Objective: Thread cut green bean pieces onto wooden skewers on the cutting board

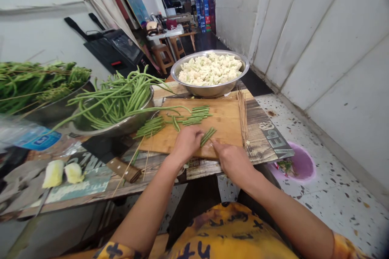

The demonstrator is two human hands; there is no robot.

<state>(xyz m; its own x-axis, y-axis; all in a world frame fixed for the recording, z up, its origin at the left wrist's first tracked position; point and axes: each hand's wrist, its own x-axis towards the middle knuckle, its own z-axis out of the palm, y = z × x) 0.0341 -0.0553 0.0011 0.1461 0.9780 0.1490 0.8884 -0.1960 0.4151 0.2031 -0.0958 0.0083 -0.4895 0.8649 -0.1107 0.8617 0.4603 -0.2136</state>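
Note:
My left hand [186, 142] rests on the near edge of a wooden cutting board [226, 123] and holds a small bundle of cut green bean pieces [208, 134]. My right hand [231, 161] sits close beside it, fingertips touching the near end of that bundle, perhaps pinching a thin skewer. More cut bean pieces [197, 115] lie in small piles on the board. A row of bamboo skewers [242, 115] lies along the board's right side.
A steel bowl of long green beans [117, 101] stands left of the board, a bowl of cauliflower florets [210, 71] behind it. A cleaver [114, 158] lies at the near left. Another basin of greens [36, 85] is far left. A purple basin [296, 166] sits on the floor.

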